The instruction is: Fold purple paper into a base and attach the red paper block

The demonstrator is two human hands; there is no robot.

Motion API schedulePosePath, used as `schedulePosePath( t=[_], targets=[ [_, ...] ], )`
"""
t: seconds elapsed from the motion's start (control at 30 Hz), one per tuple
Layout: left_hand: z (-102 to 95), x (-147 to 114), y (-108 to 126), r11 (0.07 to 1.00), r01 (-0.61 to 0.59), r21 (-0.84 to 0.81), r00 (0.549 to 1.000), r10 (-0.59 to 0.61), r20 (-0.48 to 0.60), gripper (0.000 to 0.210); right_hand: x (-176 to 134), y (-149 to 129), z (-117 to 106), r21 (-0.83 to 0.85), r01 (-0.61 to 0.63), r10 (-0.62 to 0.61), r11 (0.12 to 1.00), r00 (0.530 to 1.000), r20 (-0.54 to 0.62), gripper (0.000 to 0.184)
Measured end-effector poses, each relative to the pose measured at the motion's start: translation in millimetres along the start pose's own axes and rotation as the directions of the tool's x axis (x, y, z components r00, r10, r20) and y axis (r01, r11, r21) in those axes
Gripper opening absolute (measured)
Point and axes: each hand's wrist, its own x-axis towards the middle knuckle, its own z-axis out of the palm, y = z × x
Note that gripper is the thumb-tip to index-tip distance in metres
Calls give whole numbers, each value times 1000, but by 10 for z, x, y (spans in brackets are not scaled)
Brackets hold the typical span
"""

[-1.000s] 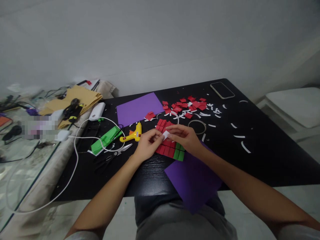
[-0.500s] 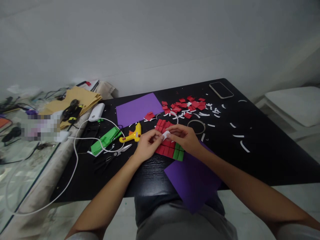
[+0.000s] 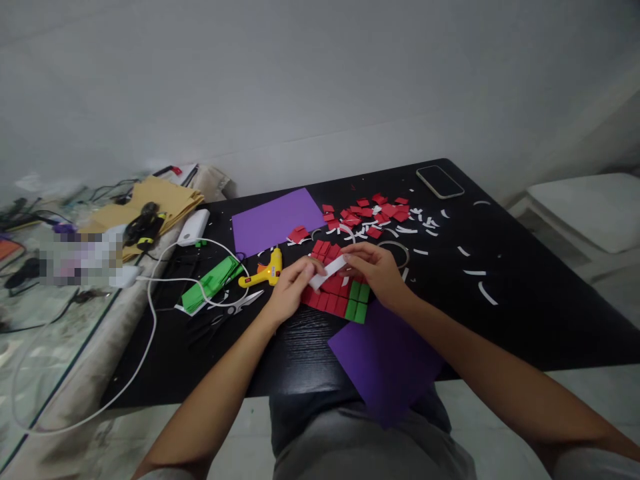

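Observation:
A white strip is stretched between my two hands, above a panel of red squares with several green squares at its right corner. My left hand pinches the strip's lower left end between thumb and fingers. The upper right end sits in the closed fingers of my right hand. Beneath my right forearm lies a purple sheet, which hangs over the table's front edge. Part of the panel is hidden behind my hands and the strip.
Left of my hands lie a yellow glue gun, scissors and green paper pieces, crossed by a white cable. Loose red pieces, white scraps, a tape ring, another purple sheet and a phone lie farther back.
My hands have moved slightly apart, and a longer length of the white strip now shows between them. The panel's left part has come a little more into view.

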Motion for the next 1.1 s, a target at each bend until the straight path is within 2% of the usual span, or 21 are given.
schedulePosePath(
  t=[0.1, 0.23, 0.33, 0.53, 0.6, 0.63, 0.73, 0.8, 0.83, 0.97, 1.1],
  targets=[
    [-15, 11, -6, 999, 17, -34, 1000, -16, 24, 58, 30, -1, -19, -28, 51, -53, 998, 997, -63, 31],
    [47, 13, -15, 995, 103, -10, 991, -103, -89, 38, 40, -23, -20, -83, 98, -103, 992, 993, -63, 27],
    [102, 14, -34, 992, 97, -83, 984, -108, -140, 40, 24, -27, -9, -134, 123, -128, 983, 991, -35, 26],
    [115, 8, -82, 978, 205, -30, 977, -207, -56, 39, 15, 10, -19, -290, 220, -216, 932, 975, 45, 22],
    [97, 14, -77, 980, 199, -19, 976, -200, -91, 38, 47, 2, -71, -421, 294, -307, 858, 951, 38, 16],
    [86, 21, -69, 983, 185, -17, 975, -185, -121, 37, 71, -7, -110, -513, 330, -364, 793, 931, 36, 15],
    [42, 56, -41, 992, 127, 14, 956, -119, -268, 33, 160, -32, -247, -802, 363, -490, 474, 866, 102, 19],
    [11, 81, -29, 993, 108, 49, 929, -83, -361, 29, 213, -24, -316, -898, 332, -466, 288, 868, 171, 26],
    [-4, 91, -28, 992, 105, 62, 917, -73, -392, 28, 233, -10, -335, -915, 324, -438, 240, 877, 196, 29],
    [-45, 121, -56, 992, 114, 52, 894, -80, -441, 23, 274, 55, -340, -922, 325, -379, 210, 896, 230, 34],
    [-59, 135, -101, 991, 136, 7, 892, -119, -437, 20, 312, 30, -402, -946, 257, -411, 197, 898, 158, 35]
  ],
)
